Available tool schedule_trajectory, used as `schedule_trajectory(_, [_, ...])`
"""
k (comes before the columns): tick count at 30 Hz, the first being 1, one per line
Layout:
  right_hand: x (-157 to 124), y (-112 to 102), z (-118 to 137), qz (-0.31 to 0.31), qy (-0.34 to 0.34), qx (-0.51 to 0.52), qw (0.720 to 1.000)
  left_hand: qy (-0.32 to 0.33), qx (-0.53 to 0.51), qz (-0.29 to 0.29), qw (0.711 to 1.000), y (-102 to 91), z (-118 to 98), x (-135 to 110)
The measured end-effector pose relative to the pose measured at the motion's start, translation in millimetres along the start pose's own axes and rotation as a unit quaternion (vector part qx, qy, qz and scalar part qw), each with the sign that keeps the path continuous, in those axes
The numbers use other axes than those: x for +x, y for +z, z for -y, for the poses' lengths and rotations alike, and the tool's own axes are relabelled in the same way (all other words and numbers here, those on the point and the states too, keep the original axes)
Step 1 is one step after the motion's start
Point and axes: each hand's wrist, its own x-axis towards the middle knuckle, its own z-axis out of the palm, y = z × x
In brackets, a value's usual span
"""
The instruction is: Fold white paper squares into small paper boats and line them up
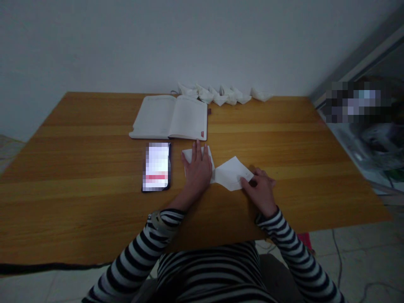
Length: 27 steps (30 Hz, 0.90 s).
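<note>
Phone screen (157, 166) pixelated beside folded paper (232, 173)

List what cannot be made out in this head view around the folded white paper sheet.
Head view:
Folded white paper sheet: the part beneath the left hand is hidden by that hand.
Black rectangular smartphone: screen pixelated.
Open white notebook: any writing is too small.
Pixelated patch: hides whatever sits top right.
</note>
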Motion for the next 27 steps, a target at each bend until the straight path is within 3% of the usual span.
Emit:
schedule_trajectory(20, [-7.3,-14.9,-18.8,0.0,-0.013,-0.035,0.999,-0.004,-0.007,0.002,1.0,0.7,1.0,0.8])
schedule_trajectory(23, [-12.2,-18.3,-30.5,-0.001,-0.013,-0.056,0.998,0.001,-0.007,-0.009,1.0,1.5,2.0,0.3])
schedule_trajectory(27, [-17.8,-32.2,-65.0,-0.014,-0.035,-0.111,0.993,0.002,0.002,-0.009,1.0,-0.3,0.3,-0.5])
